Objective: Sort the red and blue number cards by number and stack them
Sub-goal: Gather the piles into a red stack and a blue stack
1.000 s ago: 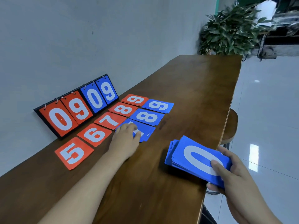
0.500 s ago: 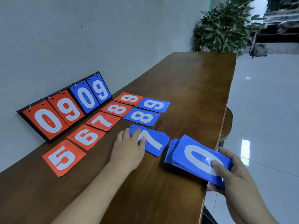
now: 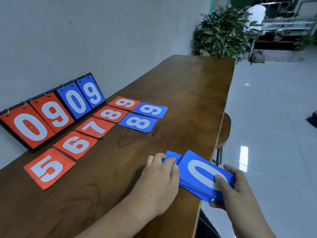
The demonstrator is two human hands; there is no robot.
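Under the left fingers (image 3: 155,159): a small blue pile (image 3: 170,156) lies on the desk (image 3: 180,86), its number hidden by the hand. It touches the corner of the blue stack (image 3: 204,176) just right of the fingertips.
Left hand (image 3: 159,182): the fingers are curled over the small blue pile and the thumb is closed against its near edge, pinching the cards.
Right hand (image 3: 236,193): the thumb lies on the white 0 and the other fingers wrap round the far edge and underside, gripping the blue stack. Part of the stack hangs past the desk edge.
Beyond the left fingertips: blue 8 (image 3: 138,122) and blue 9 (image 3: 151,109) lie flat, well apart from the hand, each beside red 8 (image 3: 110,115) and red 9 (image 3: 124,103).
Left of the left fingers: red 7 (image 3: 95,127), red 6 (image 3: 75,145) and red 5 (image 3: 48,169) run in a slanting row, with a scoreboard (image 3: 51,114) leaning behind them.
Step in hand: probably joining the small blue pile to the gripped stack.
Doing it well: hold the stack level, lift the pile's near edge rather than dragging it, check its number fits the order, then square all four edges with both thumbs.
Risk: the overhanging stack could fan or slip, so draw it back over the desk first.
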